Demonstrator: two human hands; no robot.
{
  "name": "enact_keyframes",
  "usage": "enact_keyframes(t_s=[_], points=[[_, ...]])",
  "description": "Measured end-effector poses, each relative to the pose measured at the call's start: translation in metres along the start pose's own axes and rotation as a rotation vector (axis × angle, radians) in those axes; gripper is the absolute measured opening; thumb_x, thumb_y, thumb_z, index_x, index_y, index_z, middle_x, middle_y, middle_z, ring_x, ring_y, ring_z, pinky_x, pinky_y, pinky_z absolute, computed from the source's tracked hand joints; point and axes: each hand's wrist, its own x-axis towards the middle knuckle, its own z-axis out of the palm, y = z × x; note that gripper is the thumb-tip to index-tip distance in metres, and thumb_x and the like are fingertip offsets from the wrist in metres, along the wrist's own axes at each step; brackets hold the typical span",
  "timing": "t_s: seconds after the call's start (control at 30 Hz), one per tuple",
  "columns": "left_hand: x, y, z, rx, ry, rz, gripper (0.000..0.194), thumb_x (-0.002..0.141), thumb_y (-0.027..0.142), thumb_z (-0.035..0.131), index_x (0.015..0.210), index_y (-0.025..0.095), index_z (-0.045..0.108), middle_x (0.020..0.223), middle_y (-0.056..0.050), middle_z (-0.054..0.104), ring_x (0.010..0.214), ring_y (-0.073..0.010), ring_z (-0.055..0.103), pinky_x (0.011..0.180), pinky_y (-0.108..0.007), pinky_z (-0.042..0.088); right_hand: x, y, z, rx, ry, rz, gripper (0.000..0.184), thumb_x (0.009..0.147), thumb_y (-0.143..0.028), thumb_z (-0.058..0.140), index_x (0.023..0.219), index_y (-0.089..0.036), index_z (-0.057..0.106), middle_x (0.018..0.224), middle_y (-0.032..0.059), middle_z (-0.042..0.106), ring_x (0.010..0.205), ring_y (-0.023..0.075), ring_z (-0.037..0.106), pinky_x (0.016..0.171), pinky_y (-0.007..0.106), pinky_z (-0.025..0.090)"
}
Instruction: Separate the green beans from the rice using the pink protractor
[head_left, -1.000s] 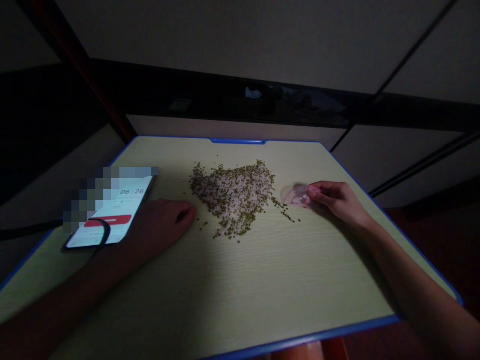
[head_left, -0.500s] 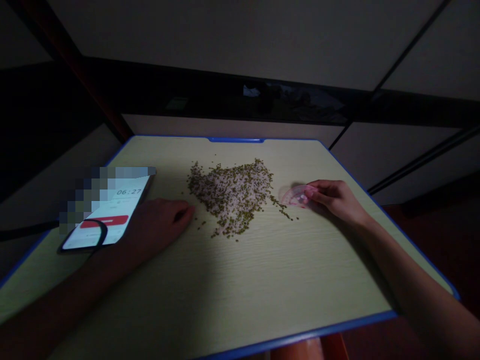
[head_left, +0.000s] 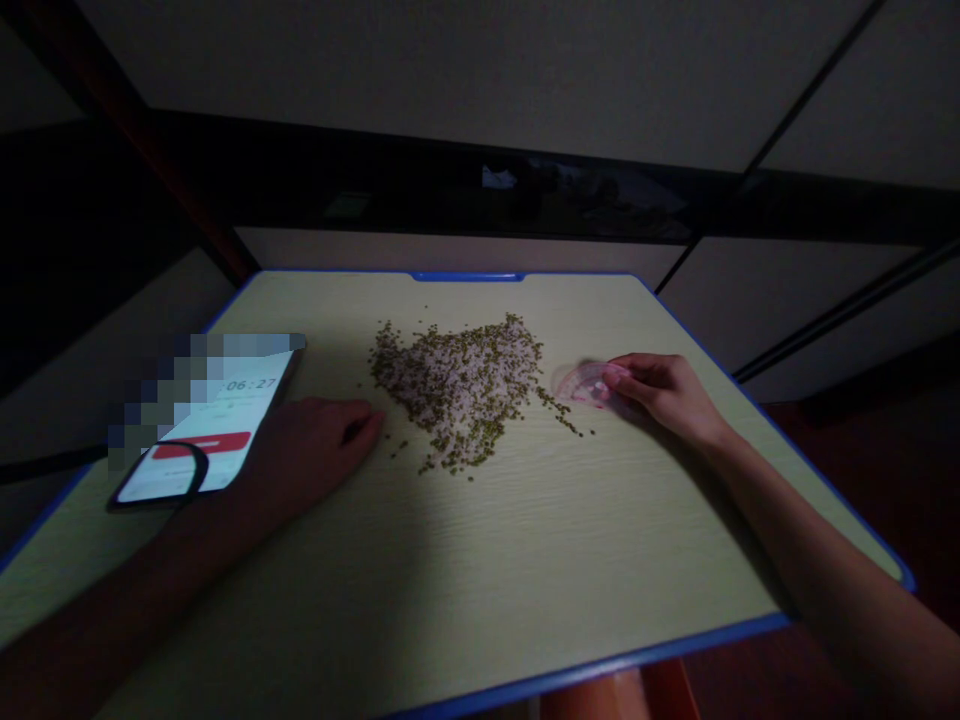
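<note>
A loose pile of green beans, probably mung beans, mixed with pale rice-like grains [head_left: 461, 385] spreads over the middle of the tabletop. My right hand [head_left: 664, 395] pinches a clear, pink-tinted protractor [head_left: 579, 385] between thumb and fingers. Its curved edge points left, just right of the pile and close to a short trail of beans [head_left: 559, 407]. On the pile's left side my left hand [head_left: 326, 435] rests on the table, loosely closed with fingers curled and nothing visible in it. Its fingertips lie near a few stray beans, and its palm is hidden.
The pale wood-look table [head_left: 480, 570] has a blue rim. Left of my left hand lies a lit phone [head_left: 217, 425] with a timer and a red button, a dark cable loop [head_left: 199, 465] across its lower part. Cabinet panels [head_left: 450, 60] stand behind the table.
The whole view has shifted slightly. The protractor and my right hand stay almost in place beside the pile, and my left hand still rests on the table.
</note>
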Motion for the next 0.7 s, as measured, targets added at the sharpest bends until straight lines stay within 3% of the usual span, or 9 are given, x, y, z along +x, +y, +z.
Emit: enact_keyframes(t_s=[0.7], points=[[-0.0001,-0.0002,0.001,0.005,0.007,0.0,0.052,0.079,0.053,0.013,0.068,0.021,0.053,0.072,-0.007,0.057,0.071,-0.0234,0.053,0.063,-0.032,0.028,-0.0033,-0.0101,0.0068,-0.036,0.038,0.013,0.027,0.067,-0.041,0.069,0.069,-0.014,0.065,0.06,0.0047,0.064,0.05,0.012,0.051,0.045,0.025,0.034]])
